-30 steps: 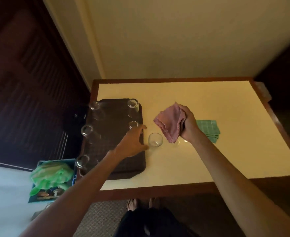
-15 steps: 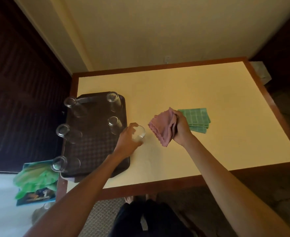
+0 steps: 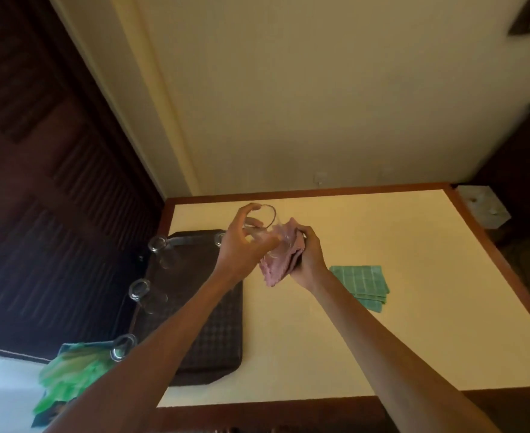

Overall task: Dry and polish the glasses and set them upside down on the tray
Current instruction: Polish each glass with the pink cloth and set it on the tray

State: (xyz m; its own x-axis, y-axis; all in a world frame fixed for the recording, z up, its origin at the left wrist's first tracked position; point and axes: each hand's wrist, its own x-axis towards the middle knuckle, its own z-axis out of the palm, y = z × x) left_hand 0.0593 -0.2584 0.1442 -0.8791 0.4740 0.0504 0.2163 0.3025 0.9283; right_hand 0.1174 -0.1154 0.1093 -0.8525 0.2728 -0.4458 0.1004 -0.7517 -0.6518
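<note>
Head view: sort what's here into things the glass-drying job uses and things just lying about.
In use:
- glass held in left hand
- pink cloth in right hand
- tray
- glasses on tray, e.g.

Lying about:
- folded green cloth on table
- green packet beside table

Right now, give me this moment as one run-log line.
left hand: holds glass lifted above table | right hand: pink cloth against glass | tray: glasses upside down | green cloth: unused

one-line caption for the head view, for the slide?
Left hand lifts a clear glass to the pink cloth in the right hand, beside the tray.
</note>
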